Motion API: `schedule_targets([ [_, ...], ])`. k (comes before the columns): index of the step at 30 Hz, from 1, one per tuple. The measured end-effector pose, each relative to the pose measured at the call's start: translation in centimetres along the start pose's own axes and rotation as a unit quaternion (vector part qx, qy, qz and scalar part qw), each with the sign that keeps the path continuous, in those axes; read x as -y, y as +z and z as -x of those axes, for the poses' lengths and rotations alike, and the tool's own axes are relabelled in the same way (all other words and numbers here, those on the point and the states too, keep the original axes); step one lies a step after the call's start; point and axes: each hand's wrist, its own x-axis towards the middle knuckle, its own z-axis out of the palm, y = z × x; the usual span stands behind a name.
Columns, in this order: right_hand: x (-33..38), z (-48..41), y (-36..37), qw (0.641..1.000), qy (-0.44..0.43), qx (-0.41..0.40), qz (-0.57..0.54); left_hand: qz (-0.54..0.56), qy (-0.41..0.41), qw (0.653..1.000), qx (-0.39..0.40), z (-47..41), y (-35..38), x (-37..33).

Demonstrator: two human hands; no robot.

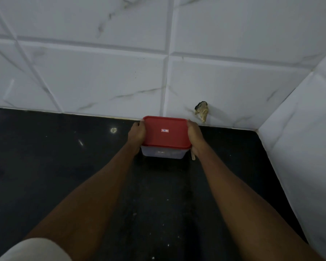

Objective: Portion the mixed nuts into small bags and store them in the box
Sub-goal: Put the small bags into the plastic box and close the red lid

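Box w/ red lid sits mid-frame on the black counter, right by the tiled wall. Left hand and right hand each grip a short end, equally near. Long axis runs left-right btw them, so prob slides straight.

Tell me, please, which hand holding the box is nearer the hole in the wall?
The right hand, gripping the box just below the hole; the left hand grips the opposite side, farther away.

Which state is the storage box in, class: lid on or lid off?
Lid on: the red lid lies flat across the whole top of the translucent box, its edge overhanging the walls. The contents cannot be told.
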Motion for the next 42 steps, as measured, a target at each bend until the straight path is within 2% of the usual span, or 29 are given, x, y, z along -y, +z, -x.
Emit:
schedule_targets([
  [2,0.3,0.2,0.8,1.000,-0.001,-0.016,-0.009,0.013,0.003,1.000,0.009,0.0,0.2,-0.4],
  [8,-0.3,-0.3,1.3,0.991,-0.057,-0.100,0.067,-0.030,0.047,0.997,-0.050,-0.7,0.6,0.1],
  [12,-0.4,-0.6,1.4,0.986,-0.075,-0.114,0.093,-0.028,0.051,0.997,-0.059,-0.9,0.7,0.3],
  [16,-0.3,0.0,1.5,0.983,-0.098,-0.133,0.073,-0.025,0.056,0.996,-0.063,-0.5,0.8,0.2],
  [18,-0.4,0.5,1.5,0.979,-0.118,-0.142,0.088,-0.041,0.080,0.994,-0.066,-0.2,0.7,0.3],
  [21,-0.8,0.9,1.4,0.948,-0.186,-0.091,0.241,-0.166,0.188,0.966,-0.068,0.6,-0.3,0.5],
  [24,-0.5,1.2,0.5,0.894,-0.210,-0.002,0.395,-0.329,0.314,0.891,0.005,1.4,-1.6,0.3],
  [27,0.2,1.6,-0.7,0.860,-0.191,0.072,0.468,-0.388,0.318,0.861,0.082,2.2,-2.4,0.4],
  [29,0.8,1.9,-1.2,0.867,-0.167,0.119,0.455,-0.394,0.304,0.862,0.093,2.3,-2.5,0.8],
  [33,1.6,2.1,-1.6,0.872,-0.132,0.168,0.441,-0.352,0.270,0.889,0.117,1.9,-2.2,1.0],
  [37,1.5,1.8,-1.4,0.881,-0.123,0.168,0.425,-0.317,0.260,0.905,0.115,1.6,-1.9,1.4],
  [42,1.0,1.4,-0.9,0.895,-0.122,0.154,0.399,-0.301,0.280,0.906,0.100,1.7,-1.7,1.9],
])
